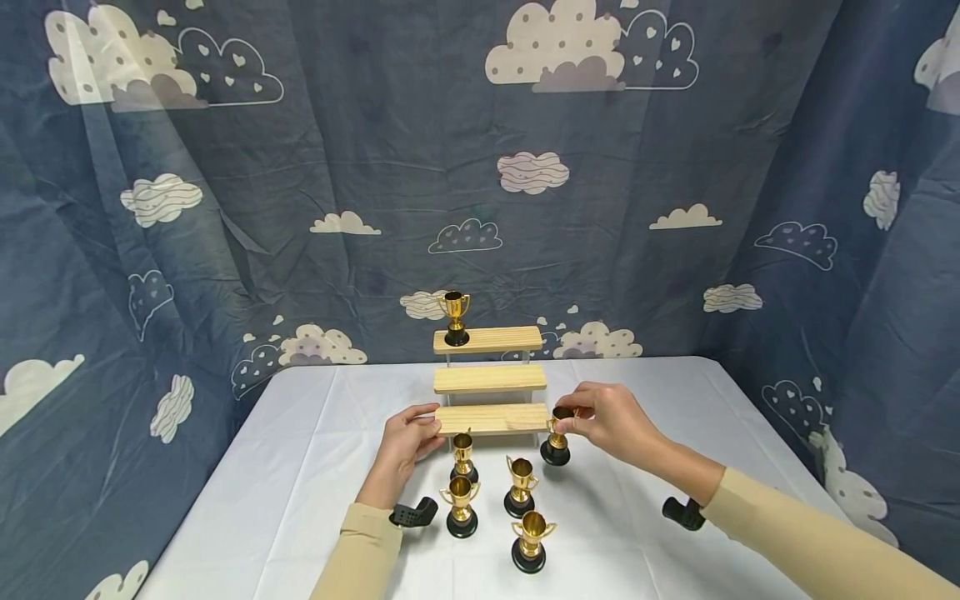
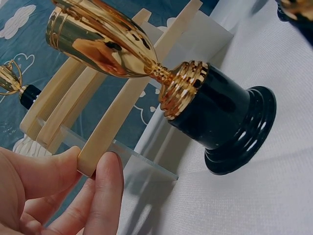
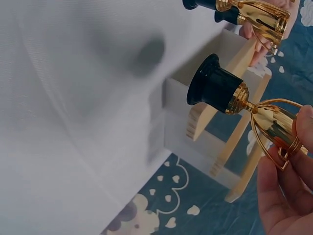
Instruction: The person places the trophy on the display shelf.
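Note:
My right hand (image 1: pixel 611 421) pinches a small gold trophy (image 1: pixel 557 437) by its cup, and its black base hangs above the table in the right wrist view. With thumb and fingers, my left hand (image 1: pixel 407 442) grips the left end of the lowest wooden shelf (image 2: pixel 115 117) of a three-step stand. Another trophy (image 1: pixel 455 317) stands upright on the left of the top step (image 1: pixel 498 339). In front of the stand, several more trophies (image 1: pixel 522 486) stand on the table, one large and near in the left wrist view.
The stand has pale wooden steps, including a middle step (image 1: pixel 491 379), on clear side supports. It stands on a white-covered table (image 1: pixel 315 500). Dark blue cloth (image 1: pixel 375 150) with cloud prints hangs behind and at both sides.

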Motion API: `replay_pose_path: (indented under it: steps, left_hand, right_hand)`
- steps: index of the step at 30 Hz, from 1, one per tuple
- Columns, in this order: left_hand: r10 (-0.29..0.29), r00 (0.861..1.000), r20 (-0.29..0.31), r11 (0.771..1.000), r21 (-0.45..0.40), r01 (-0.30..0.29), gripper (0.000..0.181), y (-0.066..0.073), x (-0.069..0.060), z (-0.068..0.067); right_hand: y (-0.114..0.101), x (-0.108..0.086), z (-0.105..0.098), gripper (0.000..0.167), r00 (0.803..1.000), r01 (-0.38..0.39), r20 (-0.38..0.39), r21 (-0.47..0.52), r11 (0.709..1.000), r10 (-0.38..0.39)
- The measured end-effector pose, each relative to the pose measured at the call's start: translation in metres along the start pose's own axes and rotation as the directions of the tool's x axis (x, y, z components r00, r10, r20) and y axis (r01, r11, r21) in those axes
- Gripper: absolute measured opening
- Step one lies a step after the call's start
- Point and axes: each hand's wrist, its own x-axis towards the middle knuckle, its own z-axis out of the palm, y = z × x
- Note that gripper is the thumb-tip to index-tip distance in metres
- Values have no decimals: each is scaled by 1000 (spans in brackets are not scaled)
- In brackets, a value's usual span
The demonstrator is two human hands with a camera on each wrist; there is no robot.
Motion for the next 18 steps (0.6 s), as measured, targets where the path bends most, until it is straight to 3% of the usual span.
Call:
replay_pose_path:
  steps: [18]
  left_hand:
    - [10, 1000, 6, 1000, 5, -10, 44, 1, -3, 0]
  right_hand:
    - [-11, 17, -7, 25, 1000, -12, -21, -11, 1000, 12]
